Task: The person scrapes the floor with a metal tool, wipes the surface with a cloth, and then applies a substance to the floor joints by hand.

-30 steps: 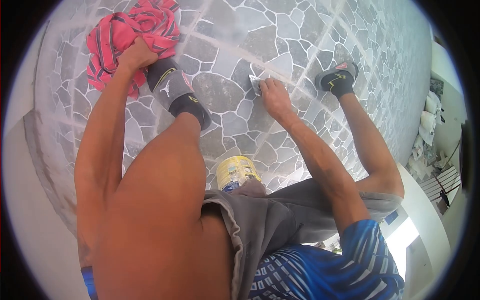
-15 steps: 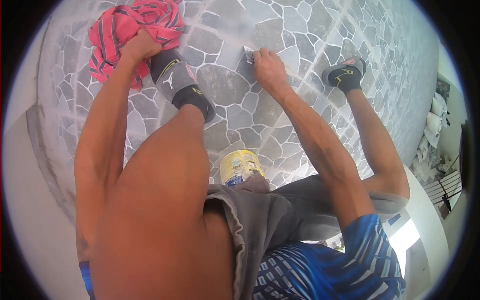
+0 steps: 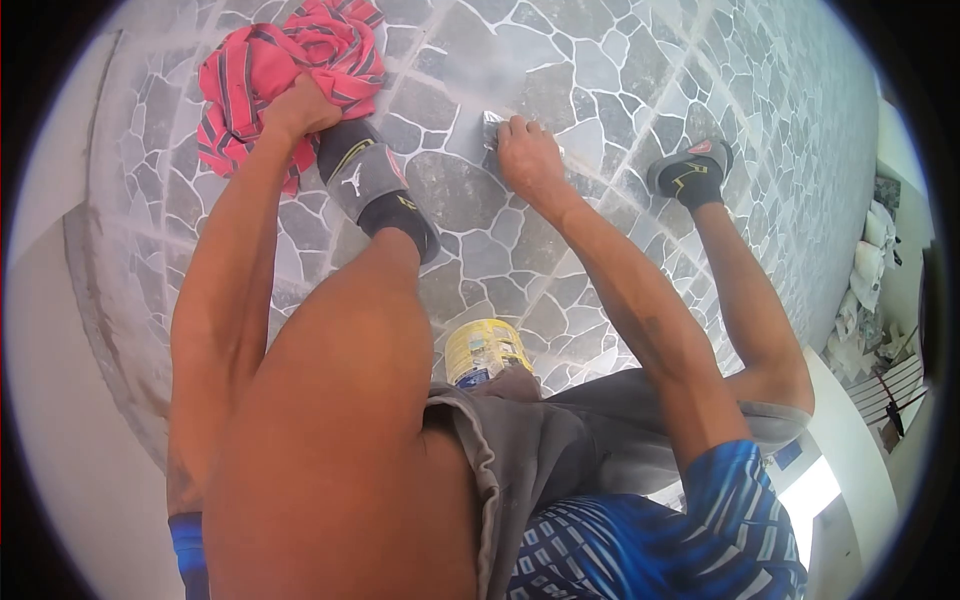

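Right hand (image 3: 528, 158) slid back, gripping the scraper (image 3: 490, 128) against floor (image 3: 620, 90).

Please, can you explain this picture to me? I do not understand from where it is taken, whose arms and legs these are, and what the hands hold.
The picture comes from one camera worn on a person's head, looking down, so you see that person's own body from above. The round, bent edges come from the wide lens. The person squats on a tiled floor with a grey stone pattern and pale joints. The left hand presses on a red striped cloth lying bunched on the floor. The right hand holds a small flat metal tool against the tiles; it looks like a scraper, but most of it is hidden by the fingers. Both feet wear dark slides: the left slide is beside the cloth, the right slide is farther right. A yellow can stands on the floor between the legs.
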Action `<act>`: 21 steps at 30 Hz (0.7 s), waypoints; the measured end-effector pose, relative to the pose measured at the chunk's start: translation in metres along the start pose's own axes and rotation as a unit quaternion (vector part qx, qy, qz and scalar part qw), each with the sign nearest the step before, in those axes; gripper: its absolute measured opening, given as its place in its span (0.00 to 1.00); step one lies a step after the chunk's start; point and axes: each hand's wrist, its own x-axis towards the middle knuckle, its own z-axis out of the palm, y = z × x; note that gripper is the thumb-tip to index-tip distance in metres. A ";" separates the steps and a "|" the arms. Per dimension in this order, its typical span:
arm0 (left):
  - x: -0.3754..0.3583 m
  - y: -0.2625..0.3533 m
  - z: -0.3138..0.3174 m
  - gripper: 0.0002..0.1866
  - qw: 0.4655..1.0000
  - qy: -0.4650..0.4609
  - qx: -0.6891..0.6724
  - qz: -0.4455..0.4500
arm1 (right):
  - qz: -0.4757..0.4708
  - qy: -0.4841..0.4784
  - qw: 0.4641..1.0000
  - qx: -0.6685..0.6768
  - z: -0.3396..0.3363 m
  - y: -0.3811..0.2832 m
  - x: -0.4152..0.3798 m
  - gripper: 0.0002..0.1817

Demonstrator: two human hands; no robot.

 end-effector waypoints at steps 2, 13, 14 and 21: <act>0.005 -0.002 0.004 0.42 1.000 -0.007 -0.010 0.011 | -0.004 0.006 1.000 0.018 -0.001 -0.003 0.001 0.11; 0.000 0.000 0.002 0.42 1.000 0.005 -0.001 0.002 | -0.074 0.100 0.988 0.094 0.010 -0.014 -0.008 0.09; -0.001 -0.001 0.002 0.42 1.000 -0.014 -0.018 0.006 | -0.058 0.091 0.990 0.096 0.004 -0.015 0.004 0.08; -0.001 0.003 -0.006 0.42 1.000 0.008 -0.002 -0.004 | -0.056 0.078 0.992 0.076 0.009 -0.031 -0.010 0.08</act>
